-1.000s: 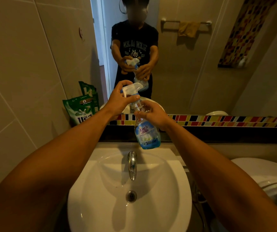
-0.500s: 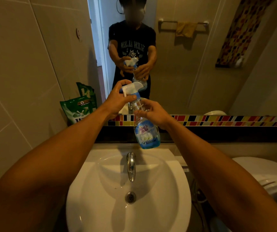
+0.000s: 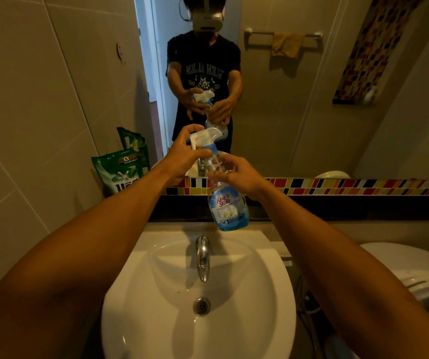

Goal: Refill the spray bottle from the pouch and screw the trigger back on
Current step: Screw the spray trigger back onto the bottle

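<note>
The spray bottle [image 3: 228,203] hangs in the air above the back edge of the sink [image 3: 273,294], tilted slightly, its base just over the tap [image 3: 202,257]. It is clear plastic with a blue and white label; blue liquid shows at the bottom, and how far up it reaches behind the label I cannot tell. My right hand [image 3: 236,174] is closed around the bottle's neck and shoulder, fingers wrapped on the clear upper part. My left hand [image 3: 185,154] is closed on the trigger head [image 3: 205,137], thumb across its blue collar and fingers curled over the white top. The head sits at the bottle's mouth; whether the collar is fully threaded I cannot tell. The green pouch [image 3: 120,174] stands on the ledge to the left, leaning against the tiled wall, well apart from the bottle; its fill level is not visible. The sink basin is dry-looking, with the drain [image 3: 201,306] open. The mirror [image 3: 299,99] behind repeats both hands on the bottle. A toilet [image 3: 415,275] stands at the right.
</note>
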Demonstrator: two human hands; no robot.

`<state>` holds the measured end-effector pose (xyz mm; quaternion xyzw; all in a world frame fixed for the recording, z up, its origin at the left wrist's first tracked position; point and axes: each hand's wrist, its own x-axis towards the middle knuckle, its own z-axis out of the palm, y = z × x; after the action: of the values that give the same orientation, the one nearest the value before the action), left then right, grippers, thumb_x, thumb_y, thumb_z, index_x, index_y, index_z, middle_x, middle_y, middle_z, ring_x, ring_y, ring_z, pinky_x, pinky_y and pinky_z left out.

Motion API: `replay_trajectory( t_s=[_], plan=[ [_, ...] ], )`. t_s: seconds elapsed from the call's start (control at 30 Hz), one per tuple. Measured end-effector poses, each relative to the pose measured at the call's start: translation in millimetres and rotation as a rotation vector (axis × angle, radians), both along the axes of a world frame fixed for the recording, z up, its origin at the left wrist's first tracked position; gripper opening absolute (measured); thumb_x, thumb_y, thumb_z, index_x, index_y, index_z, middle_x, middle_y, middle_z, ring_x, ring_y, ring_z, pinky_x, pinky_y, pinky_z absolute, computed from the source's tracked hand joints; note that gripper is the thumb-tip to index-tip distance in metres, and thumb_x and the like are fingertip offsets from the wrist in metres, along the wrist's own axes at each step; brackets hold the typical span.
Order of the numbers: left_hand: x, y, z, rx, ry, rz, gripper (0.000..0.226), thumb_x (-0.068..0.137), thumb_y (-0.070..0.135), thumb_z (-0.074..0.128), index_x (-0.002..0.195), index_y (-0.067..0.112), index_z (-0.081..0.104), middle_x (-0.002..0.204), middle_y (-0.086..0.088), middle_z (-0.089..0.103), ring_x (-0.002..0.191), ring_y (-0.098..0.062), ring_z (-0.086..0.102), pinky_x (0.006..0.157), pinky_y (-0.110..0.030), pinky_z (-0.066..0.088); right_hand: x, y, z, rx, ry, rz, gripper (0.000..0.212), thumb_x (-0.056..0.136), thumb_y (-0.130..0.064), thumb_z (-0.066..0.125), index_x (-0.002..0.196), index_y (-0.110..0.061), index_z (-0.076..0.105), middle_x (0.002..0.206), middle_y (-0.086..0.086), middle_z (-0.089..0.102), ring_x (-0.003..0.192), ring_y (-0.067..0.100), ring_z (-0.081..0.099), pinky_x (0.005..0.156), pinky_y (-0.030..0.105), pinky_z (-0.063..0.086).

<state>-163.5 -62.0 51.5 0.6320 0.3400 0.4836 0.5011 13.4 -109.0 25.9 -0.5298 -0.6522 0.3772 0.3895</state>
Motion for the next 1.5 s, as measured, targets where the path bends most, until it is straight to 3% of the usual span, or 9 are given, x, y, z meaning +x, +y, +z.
replay_trajectory(
  t_s=[0.2, 0.43, 0.63, 0.8, 0.97, 1.07, 1.2, 1.37, 1.5],
  plan=[
    [2.5, -2.8, -0.4, 0.031, -0.028, 0.013, 0.058, 0.083, 0.002, 0.075, 0.129, 0.023, 0.045, 0.117, 0.003, 0.053, 0.099, -0.018, 0.065, 0.071, -0.027, 0.058, -0.3, 2.6, -0.6, 0.001, 0.007, 0.013, 0.043, 0.089, -0.025, 0.078, 0.128, -0.017, 0.064, 0.116, 0.013, 0.070, 0.107, 0.034, 0.069, 0.096, 0.055, 0.057],
    [-0.2, -1.0, -0.5, 0.005, -0.008, 0.016, 0.060, 0.085, 0.005, 0.073, 0.135, 0.021, 0.045, 0.115, 0.004, 0.051, 0.095, -0.017, 0.061, 0.057, -0.015, 0.052, 0.4, 4.2, -2.3, 0.009, 0.010, 0.015, 0.041, 0.087, -0.028, 0.078, 0.124, -0.018, 0.066, 0.116, 0.019, 0.069, 0.106, 0.038, 0.069, 0.096, 0.058, 0.056],
    [-1.5, 0.2, 0.8, 0.048, -0.006, 0.042, 0.055, 0.083, 0.006, 0.076, 0.127, 0.022, 0.046, 0.115, 0.004, 0.054, 0.098, -0.018, 0.064, 0.067, -0.023, 0.057, -3.7, 7.3, -1.8, 0.008, 0.003, 0.022, 0.041, 0.088, -0.027, 0.077, 0.126, -0.016, 0.064, 0.115, 0.016, 0.069, 0.105, 0.034, 0.070, 0.096, 0.056, 0.057],
    [-5.0, 2.1, 1.3, 0.028, 0.048, 0.031, 0.058, 0.086, 0.002, 0.071, 0.135, 0.020, 0.045, 0.113, 0.004, 0.049, 0.094, -0.016, 0.060, 0.058, -0.016, 0.053, -1.9, 7.3, -2.6, -0.011, 0.026, 0.021, 0.048, 0.084, -0.033, 0.079, 0.127, -0.019, 0.065, 0.115, 0.013, 0.071, 0.106, 0.032, 0.071, 0.096, 0.057, 0.057],
    [-4.5, 1.0, -0.7, 0.072, 0.016, 0.028, 0.059, 0.081, 0.012, 0.080, 0.126, 0.026, 0.045, 0.126, -0.009, 0.055, 0.099, -0.022, 0.066, 0.068, -0.023, 0.056, -4.4, 8.2, 1.8, -0.013, 0.025, 0.036, 0.052, 0.084, -0.031, 0.078, 0.133, -0.019, 0.063, 0.117, 0.012, 0.071, 0.107, 0.032, 0.070, 0.097, 0.057, 0.057],
    [-4.9, 1.2, 2.5, 0.091, 0.055, 0.058, 0.059, 0.082, 0.007, 0.077, 0.130, 0.021, 0.044, 0.118, -0.001, 0.054, 0.096, -0.017, 0.064, 0.064, -0.019, 0.056, -5.0, 9.0, 3.3, -0.007, 0.024, 0.036, 0.056, 0.079, -0.035, 0.080, 0.131, -0.021, 0.064, 0.117, 0.012, 0.071, 0.107, 0.032, 0.071, 0.095, 0.056, 0.058],
    [-8.4, 5.4, 3.4, 0.052, 0.088, 0.035, 0.058, 0.084, 0.004, 0.074, 0.132, 0.023, 0.046, 0.114, 0.002, 0.051, 0.097, -0.021, 0.064, 0.062, -0.020, 0.056, -0.6, 11.2, 2.6, -0.012, 0.020, 0.046, 0.042, 0.088, -0.023, 0.079, 0.127, -0.016, 0.066, 0.115, 0.013, 0.072, 0.105, 0.032, 0.072, 0.096, 0.053, 0.058],
    [-7.9, 7.1, 3.0, 0.054, 0.051, 0.028, 0.059, 0.083, 0.015, 0.078, 0.131, 0.022, 0.044, 0.124, -0.010, 0.055, 0.100, -0.023, 0.063, 0.060, -0.017, 0.054, -2.9, 10.1, 5.5, -0.023, 0.036, 0.067, 0.046, 0.088, -0.021, 0.078, 0.131, -0.015, 0.063, 0.117, 0.013, 0.072, 0.107, 0.031, 0.071, 0.096, 0.051, 0.059],
    [-7.7, 10.1, 4.4, 0.090, 0.080, 0.070, 0.057, 0.081, 0.013, 0.079, 0.126, 0.026, 0.045, 0.123, -0.007, 0.054, 0.104, -0.026, 0.062, 0.063, -0.019, 0.056, -6.2, 10.8, 6.1, -0.021, 0.060, 0.080, 0.045, 0.087, -0.016, 0.079, 0.129, -0.014, 0.062, 0.117, 0.015, 0.072, 0.107, 0.031, 0.071, 0.094, 0.050, 0.060]
  ],
)
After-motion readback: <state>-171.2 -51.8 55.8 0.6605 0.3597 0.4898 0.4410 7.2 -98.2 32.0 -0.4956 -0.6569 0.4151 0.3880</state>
